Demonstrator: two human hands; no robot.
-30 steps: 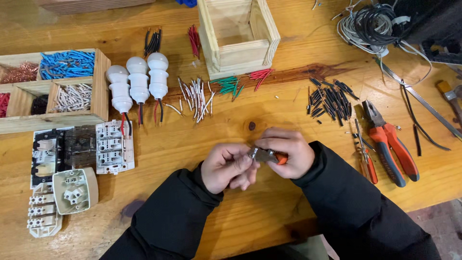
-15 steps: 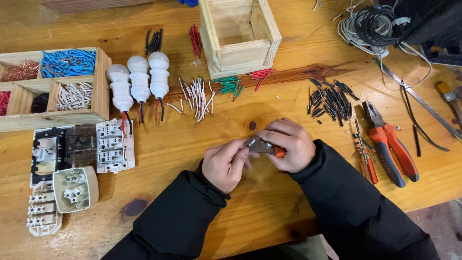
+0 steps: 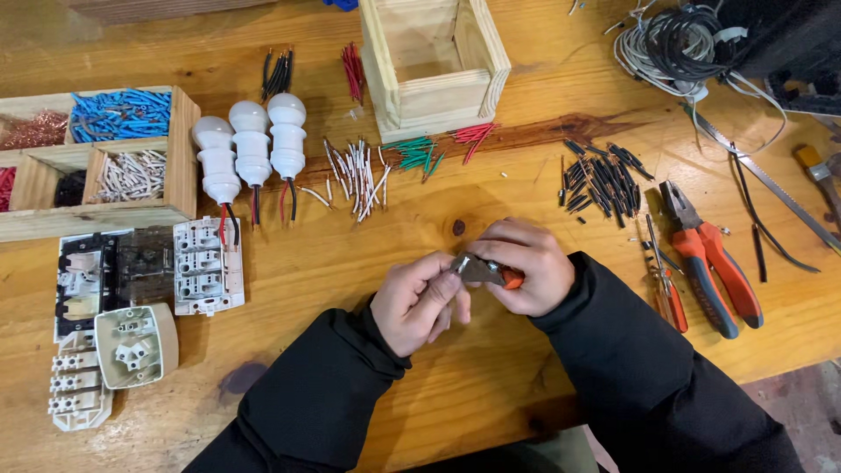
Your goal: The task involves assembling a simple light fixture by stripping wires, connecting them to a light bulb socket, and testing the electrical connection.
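Head view: both hands low over the wooden desk, barely shifted from a second ago; right hand closed on small orange-handled pliers, left hand fingers pinching something unseen at the tips.

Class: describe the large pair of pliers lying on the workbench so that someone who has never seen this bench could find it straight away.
Start at the wooden box at the top of the workbench, then go right past the pile of short black wire pieces. Just beyond lie the pliers, with thick orange and black handles, far bulkier than the slim tool beside them.
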